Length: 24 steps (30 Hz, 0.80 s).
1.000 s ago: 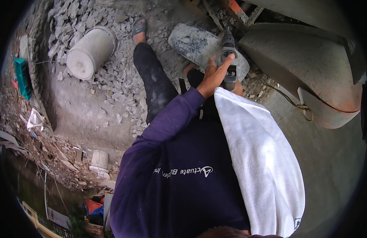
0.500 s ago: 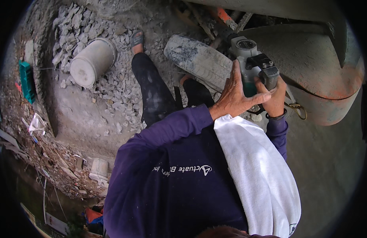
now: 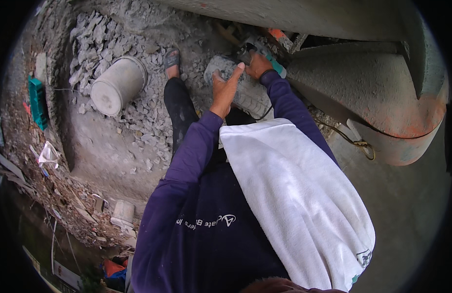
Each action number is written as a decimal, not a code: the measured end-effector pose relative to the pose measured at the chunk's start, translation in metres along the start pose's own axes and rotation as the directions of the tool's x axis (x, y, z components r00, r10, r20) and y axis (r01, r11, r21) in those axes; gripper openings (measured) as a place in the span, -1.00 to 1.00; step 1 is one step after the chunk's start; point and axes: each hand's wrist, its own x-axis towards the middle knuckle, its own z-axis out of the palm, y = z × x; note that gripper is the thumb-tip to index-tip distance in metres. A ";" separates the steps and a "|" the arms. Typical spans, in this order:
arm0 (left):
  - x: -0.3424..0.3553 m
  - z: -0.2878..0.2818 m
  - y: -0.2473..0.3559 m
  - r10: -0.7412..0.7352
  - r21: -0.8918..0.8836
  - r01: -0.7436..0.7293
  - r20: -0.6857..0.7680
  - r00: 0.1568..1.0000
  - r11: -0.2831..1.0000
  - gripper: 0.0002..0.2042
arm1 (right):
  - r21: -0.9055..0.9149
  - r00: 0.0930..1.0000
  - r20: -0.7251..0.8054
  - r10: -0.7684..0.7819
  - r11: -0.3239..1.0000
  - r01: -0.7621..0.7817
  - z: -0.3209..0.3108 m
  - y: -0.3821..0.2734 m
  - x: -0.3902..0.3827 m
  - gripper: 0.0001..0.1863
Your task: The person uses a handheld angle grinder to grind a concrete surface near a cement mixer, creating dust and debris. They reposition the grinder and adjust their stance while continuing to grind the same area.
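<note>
My right hand is closed round a dark part of a teal-and-grey power tool, low beyond a dusty tyre. Much of the tool is hidden behind the hand and wrist, and its working end cannot be made out. My left hand hovers just to the left, its thumb raised and fingers apart, with nothing in it. Below both hands lies the grey, caked tyre with tread grooves. A thin black cord shows near my right forearm.
A large concrete-crusted metal drum stands at the right, with a yellowish cord beside it. A dusty bucket lies on broken rubble at the left. My sandalled foot is near it. A white towel hangs over my chest.
The power tool has moved from upright in front of me to farther away and left, lower down. My left hand has come off its side; my right hand has reached forward with it.
</note>
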 end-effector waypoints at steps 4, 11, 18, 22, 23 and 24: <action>0.004 0.011 0.015 -0.079 -0.020 0.081 0.095 0.992 0.996 0.35 | 0.009 1.000 0.000 -0.018 1.000 0.018 -0.017 0.007 -0.035 -0.40; -0.086 0.043 0.004 0.041 -0.290 0.014 0.183 0.982 0.957 0.08 | -0.006 0.993 -0.075 -0.089 0.996 0.089 -0.058 -0.031 -0.181 -0.43; 0.006 0.067 -0.110 -0.194 -0.299 0.157 -0.098 0.976 0.941 -0.54 | -0.207 0.981 0.175 -0.089 0.970 0.125 0.002 -0.003 -0.132 -0.57; -0.032 0.056 -0.078 -0.189 -0.333 0.169 -0.029 0.982 0.928 -0.64 | -0.234 0.984 0.165 -0.069 0.966 0.107 -0.010 -0.014 -0.159 -0.58; -0.037 0.055 -0.077 -0.136 -0.324 0.111 -0.056 0.989 0.940 -0.62 | -0.235 0.986 0.149 -0.078 0.966 0.112 -0.019 -0.021 -0.165 -0.58; -0.043 0.055 -0.071 -0.081 -0.311 0.054 -0.076 0.994 0.949 -0.60 | -0.274 0.988 0.114 -0.106 0.953 0.134 -0.026 -0.026 -0.173 -0.59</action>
